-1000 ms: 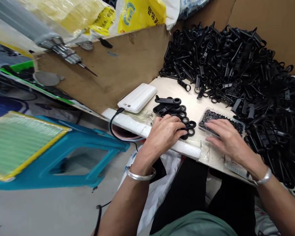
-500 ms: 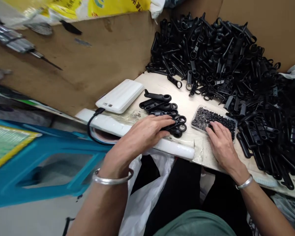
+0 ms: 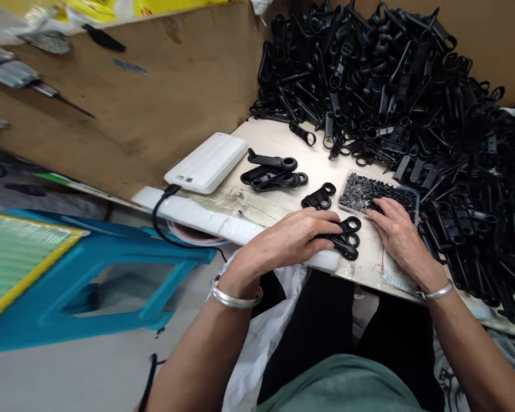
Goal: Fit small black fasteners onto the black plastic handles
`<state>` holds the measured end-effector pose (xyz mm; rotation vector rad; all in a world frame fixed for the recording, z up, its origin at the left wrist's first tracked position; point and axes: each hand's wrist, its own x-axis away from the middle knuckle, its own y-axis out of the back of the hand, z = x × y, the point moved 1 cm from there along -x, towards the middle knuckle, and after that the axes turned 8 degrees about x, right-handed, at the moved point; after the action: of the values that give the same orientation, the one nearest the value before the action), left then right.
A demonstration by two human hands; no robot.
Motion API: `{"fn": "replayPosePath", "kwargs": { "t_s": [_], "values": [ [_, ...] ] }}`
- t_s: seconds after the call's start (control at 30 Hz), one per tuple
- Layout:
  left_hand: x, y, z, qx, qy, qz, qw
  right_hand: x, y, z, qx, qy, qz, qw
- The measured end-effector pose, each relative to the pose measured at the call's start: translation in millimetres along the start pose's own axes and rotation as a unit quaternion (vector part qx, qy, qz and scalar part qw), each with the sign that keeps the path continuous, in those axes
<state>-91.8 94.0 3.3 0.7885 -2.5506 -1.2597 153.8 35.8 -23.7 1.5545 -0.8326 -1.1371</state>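
1. Black parts point(image 3: 347, 239), a small bunch with ring-shaped ends, sit in the left hand point(image 3: 304, 239) near the front edge of the table point(image 3: 274, 130). Ring ends point right, past the fingertips.
2. Left hand: palm down, thumb and fingers pinching the bunch from its left end. Other fingers lie close together. Exact count of parts in the grip: cannot tell, hand covers some.
3. Right hand point(image 3: 398, 233): at the near side of a clear box point(image 3: 418, 205), fingertips among the tiny dark pieces point(image 3: 364, 191) inside. Fingers close together, slightly curled. Whether they pinch a piece: cannot tell.
4. Just beyond the left hand, left of the box: a loose black pair point(image 3: 319, 197) flat on the table. Farther left, a small black stack point(image 3: 272, 173), parts overlapping.
5. Big black heap point(image 3: 381, 91) fills the back and right of the table, against cardboard point(image 3: 175, 97).
6. Left of the stack: white slab-shaped device point(image 3: 208, 163), black cable point(image 3: 155, 220) plugged into its near end. White padded strip point(image 3: 197, 213) runs along the table edge below it.
7. Far left: driver tool point(image 3: 15, 68) hangs tip-down at a slant. Blue plastic stool point(image 3: 133, 280) below.
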Motion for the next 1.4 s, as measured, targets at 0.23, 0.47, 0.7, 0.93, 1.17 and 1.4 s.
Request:
{"fn": "replayPosePath", "kwargs": {
  "t_s": [0.23,0.47,0.7,0.93,1.17,1.4],
  "values": [
    [7,-12.8,-10,-0.003,-0.015,-0.099,0.995,7,33,25,-0.103,-0.034,-0.082,0.991],
    [12,-19.5,-4,0.015,-0.017,-0.129,0.991,-19,27,32,-0.13,0.081,0.076,0.985],
    [20,-8.9,-9,0.038,-0.026,-0.192,0.98,-25,31,21,-0.129,0.096,0.094,0.982],
    [0,52.4,39,-0.095,0.109,-0.335,0.931,24,40,3,-0.151,-0.015,0.014,0.988],
    [-19,60.4,66,-0.093,0.272,-0.094,0.953,77,43,-10,-0.134,-0.088,0.01,0.987],
    [-7,46.3,32,-0.114,0.248,-0.129,0.953,88,39,-9,-0.119,-0.075,0.071,0.987]
  ]
}}
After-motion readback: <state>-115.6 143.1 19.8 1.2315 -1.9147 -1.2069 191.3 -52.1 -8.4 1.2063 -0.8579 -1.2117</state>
